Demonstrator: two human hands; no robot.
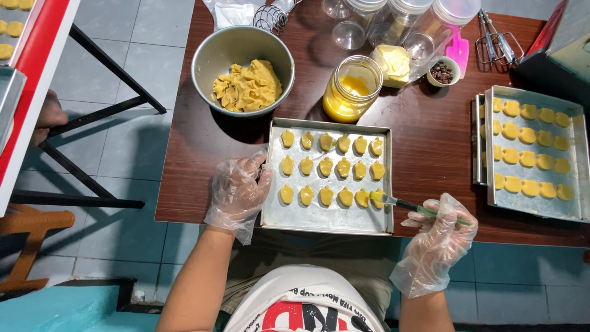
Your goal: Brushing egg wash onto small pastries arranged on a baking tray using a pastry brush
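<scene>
Right fingers pinch my brush, glazing last cookie; left fingers loosely steady tray. I judge glazing nearly done.

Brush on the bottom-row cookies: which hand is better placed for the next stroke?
Right. The right hand holds the brush, bristles at the bottom row's last cookie. The left hand rests on the tray edge.

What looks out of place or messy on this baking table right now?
Little stands out. On the right, two trays of dough pieces are stacked slightly offset, the lower one's edge poking out at left. The near tray sits straight; the left hand steadies it, the right hand holds a brush. No spills visible.
</scene>
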